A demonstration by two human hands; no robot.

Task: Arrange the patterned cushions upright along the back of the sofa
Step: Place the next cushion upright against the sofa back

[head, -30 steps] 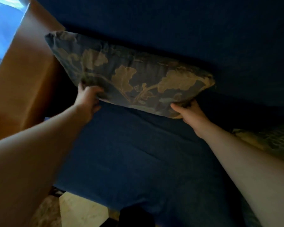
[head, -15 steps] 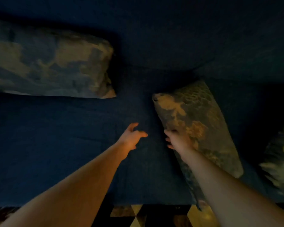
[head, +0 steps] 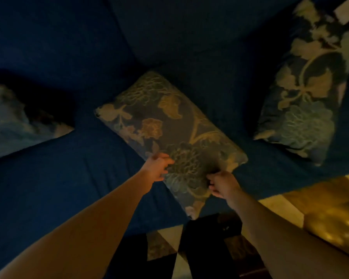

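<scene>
A floral patterned cushion (head: 169,129) lies flat and slanted on the dark blue sofa seat (head: 48,188), one corner hanging past the front edge. My left hand (head: 156,169) grips its left long edge. My right hand (head: 222,185) clutches its right edge near the lower corner. Another patterned cushion (head: 10,119) leans against the sofa back (head: 169,33) at the left. A third patterned cushion (head: 308,93) stands at the right, tilted against the back.
Tiled floor (head: 278,210) with light and dark tiles shows below the sofa's front edge. My dark trouser legs (head: 206,244) stand close to the seat. A brownish object (head: 334,232) sits on the floor at the lower right.
The view has swung right from the first cushion, left leaning at the back. Both hands moved onto the middle cushion and now grip its edges.
</scene>
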